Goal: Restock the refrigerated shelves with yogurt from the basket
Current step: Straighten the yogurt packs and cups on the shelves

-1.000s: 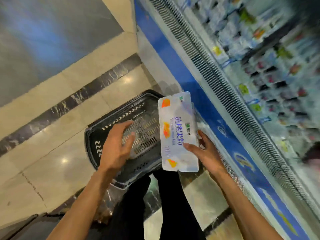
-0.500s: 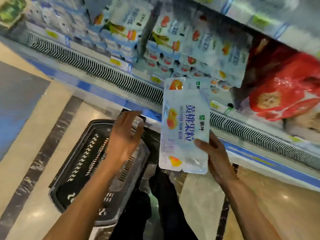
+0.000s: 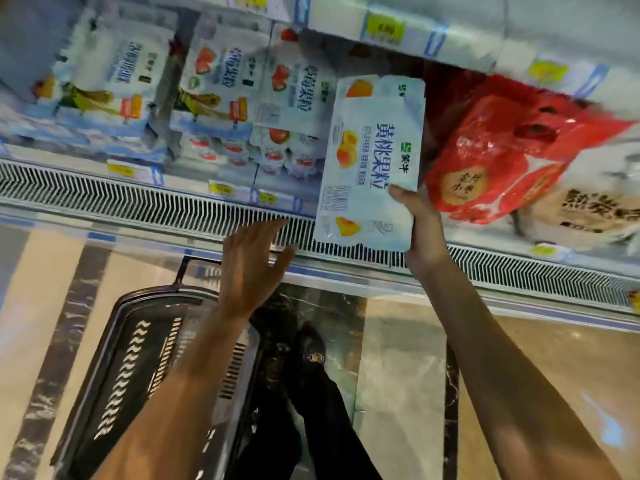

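Observation:
My right hand (image 3: 420, 230) grips a white multipack of peach yogurt (image 3: 370, 161) by its lower right corner and holds it upright in front of the refrigerated shelf (image 3: 207, 188). Just left of the pack, my left hand (image 3: 254, 261) hovers with fingers spread and nothing in it, over the vent grille (image 3: 138, 202). Strawberry yogurt packs (image 3: 287, 98) fill the shelf to the left of the held pack. The black shopping basket (image 3: 128, 368) sits on the floor below my left forearm; what it holds is hidden.
Red bagged goods (image 3: 502, 147) lie on the shelf right of the held pack, with a pale bag (image 3: 585, 209) beyond. Yellow price tags (image 3: 384, 29) line the upper shelf edge. My dark trouser leg and shoe (image 3: 311, 351) stand beside the basket on the tiled floor.
The view swung from the floor and basket up to the shelf. My right hand raised the peach yogurt pack toward the shelf. My left hand lifted off the basket and opened near the grille.

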